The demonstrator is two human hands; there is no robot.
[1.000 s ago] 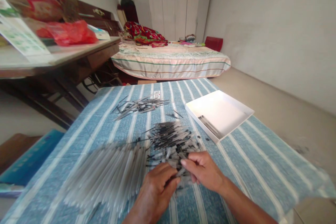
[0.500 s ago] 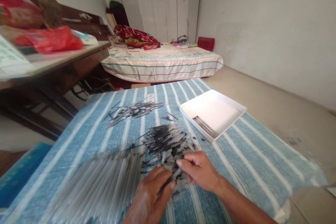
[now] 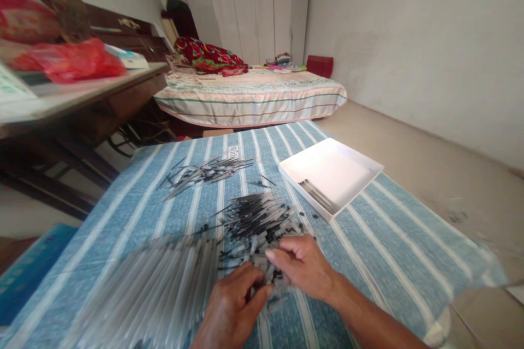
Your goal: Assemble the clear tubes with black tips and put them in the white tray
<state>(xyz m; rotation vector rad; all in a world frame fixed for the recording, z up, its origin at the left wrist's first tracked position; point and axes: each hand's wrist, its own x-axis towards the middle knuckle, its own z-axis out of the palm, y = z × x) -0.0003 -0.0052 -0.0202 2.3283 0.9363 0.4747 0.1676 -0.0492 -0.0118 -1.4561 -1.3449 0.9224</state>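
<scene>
My left hand (image 3: 234,302) is curled low over the striped tablecloth, thumb and fingers pinched together. Just to its right, my right hand (image 3: 305,264) has its fingers closed above a heap of small clear and black plastic pieces (image 3: 256,245). Whatever either hand grips is too small and hidden to name. Beyond the hands lies a bundle of thin black sticks, like pen refills (image 3: 249,215). Left of my left hand, many long translucent tubes, like pen barrels (image 3: 164,278), lie side by side, partly blurred.
A shallow white box (image 3: 335,174) with several pen-like pieces along one side stands at the right. Farther back is a loose pile of thin grey and black sticks (image 3: 208,170). A desk with a red plastic bag (image 3: 77,60) stands left; a bed (image 3: 254,98) is behind.
My right hand has shifted slightly left, nearer my left hand. The dark piece visible in my left hand before is now hidden. The view has moved slightly.
</scene>
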